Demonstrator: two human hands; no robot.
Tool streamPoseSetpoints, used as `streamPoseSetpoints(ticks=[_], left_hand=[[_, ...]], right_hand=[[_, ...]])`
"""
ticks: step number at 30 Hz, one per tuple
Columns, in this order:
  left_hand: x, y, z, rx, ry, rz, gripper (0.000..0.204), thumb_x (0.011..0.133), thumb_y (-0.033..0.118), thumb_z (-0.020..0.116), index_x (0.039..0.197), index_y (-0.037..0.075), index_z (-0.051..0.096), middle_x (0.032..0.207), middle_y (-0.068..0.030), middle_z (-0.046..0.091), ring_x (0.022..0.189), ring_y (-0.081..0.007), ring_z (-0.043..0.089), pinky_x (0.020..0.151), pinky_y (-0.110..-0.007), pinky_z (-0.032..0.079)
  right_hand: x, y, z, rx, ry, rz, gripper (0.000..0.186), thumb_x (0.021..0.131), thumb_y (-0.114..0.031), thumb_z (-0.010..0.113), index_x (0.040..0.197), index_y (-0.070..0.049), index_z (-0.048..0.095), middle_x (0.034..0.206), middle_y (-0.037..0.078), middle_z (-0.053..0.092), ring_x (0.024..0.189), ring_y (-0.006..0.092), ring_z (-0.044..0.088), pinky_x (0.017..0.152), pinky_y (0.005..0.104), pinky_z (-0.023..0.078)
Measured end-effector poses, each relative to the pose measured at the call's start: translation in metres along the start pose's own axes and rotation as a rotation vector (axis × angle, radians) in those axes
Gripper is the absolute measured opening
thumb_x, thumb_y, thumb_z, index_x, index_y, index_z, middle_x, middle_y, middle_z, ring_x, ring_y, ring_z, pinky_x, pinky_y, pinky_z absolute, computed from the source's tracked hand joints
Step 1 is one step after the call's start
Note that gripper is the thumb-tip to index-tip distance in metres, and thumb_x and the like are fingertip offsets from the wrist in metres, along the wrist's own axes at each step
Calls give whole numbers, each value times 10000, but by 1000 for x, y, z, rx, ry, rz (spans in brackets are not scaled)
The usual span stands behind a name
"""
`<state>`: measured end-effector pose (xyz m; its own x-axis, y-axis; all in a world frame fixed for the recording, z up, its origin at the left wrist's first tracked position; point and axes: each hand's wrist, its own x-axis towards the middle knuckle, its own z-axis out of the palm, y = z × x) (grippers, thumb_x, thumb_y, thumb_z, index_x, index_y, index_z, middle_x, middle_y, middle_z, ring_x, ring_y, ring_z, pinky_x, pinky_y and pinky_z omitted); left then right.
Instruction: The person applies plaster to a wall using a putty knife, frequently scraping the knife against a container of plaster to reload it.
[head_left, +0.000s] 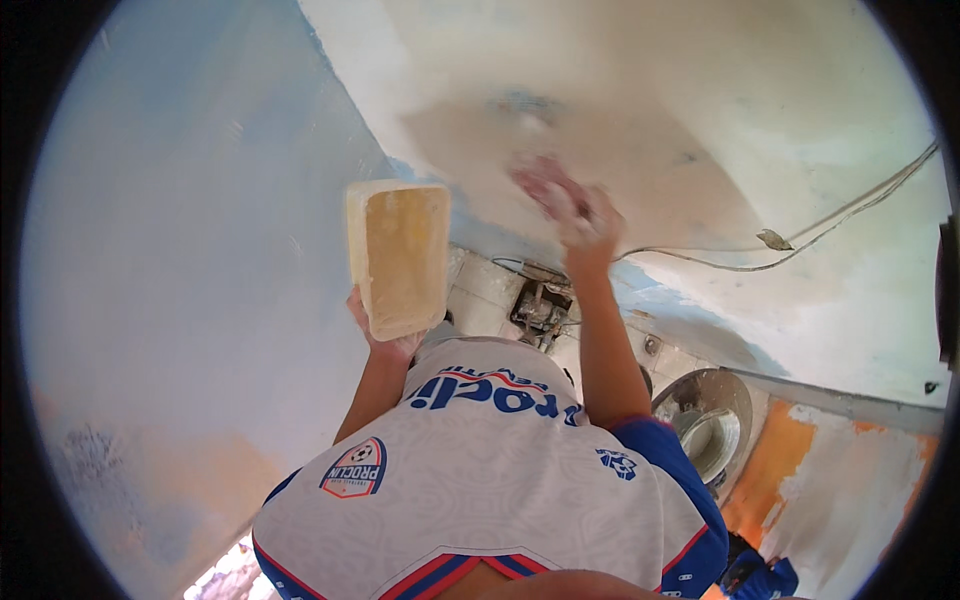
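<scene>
Pale wall (640, 60) ahead, in the head view, seems partly coated; one bluish patch (525, 103) looks left uncovered. Left hand (398, 346) grips a cream tub (437, 240) by its lower end; right hand (592, 230) grasps a blurred reddish pad (545, 184) near this wall, contact unclear.

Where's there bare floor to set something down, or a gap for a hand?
Pale floor tiles look bare between the plastic tub and the dark clutter. A hand could likely pass between the left hand, holding the tub, and the right hand. It's crowded at the clutter and around the bucket.
</scene>
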<state>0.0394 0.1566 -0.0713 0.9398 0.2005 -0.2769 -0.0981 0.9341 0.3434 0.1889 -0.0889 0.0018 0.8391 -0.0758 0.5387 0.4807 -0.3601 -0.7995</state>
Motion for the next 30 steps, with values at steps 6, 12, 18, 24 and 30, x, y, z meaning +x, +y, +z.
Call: streamPoseSetpoints(ticks=[6,12,18,24,30], left_hand=[[-35,-39,22,-61,-5,36,562,1029,473,406,1334,30,568,1223,-178,665,999,-326,717,739,-466,650],[-71,-71,2,-57,-8,171,590,1017,504,399,1391,68,536,1283,-169,645,1086,-338,697,751,-488,648],[-69,-76,-5,-100,-105,133,619,998,552,427,1440,128,516,1373,-138,613,1124,-338,686,782,-487,640],[-71,-65,-5,-138,10,123,635,991,572,412,1439,135,522,1382,-134,607,1163,-326,660,888,-511,598],[-38,-23,-4,-15,-14,-15,635,988,559,412,1428,116,526,1353,-113,613,1178,-304,643,918,-508,580]], right_hand=[[63,34,47,-154,223,-310,129,909,-140,748,903,-34,674,753,118,649,680,197,654,611,336,496],[0,34,-10,199,109,61,164,912,-155,733,805,-63,648,754,118,651,626,296,638,571,366,504],[43,46,53,-126,-64,-275,190,905,-193,748,812,-61,648,742,111,641,621,304,630,571,393,498],[19,50,-16,40,162,-40,167,901,-176,755,860,-29,688,754,76,667,636,192,634,598,327,497],[9,26,50,31,-81,-234,75,862,-46,754,891,-23,689,800,138,696,681,298,685,604,364,536]])
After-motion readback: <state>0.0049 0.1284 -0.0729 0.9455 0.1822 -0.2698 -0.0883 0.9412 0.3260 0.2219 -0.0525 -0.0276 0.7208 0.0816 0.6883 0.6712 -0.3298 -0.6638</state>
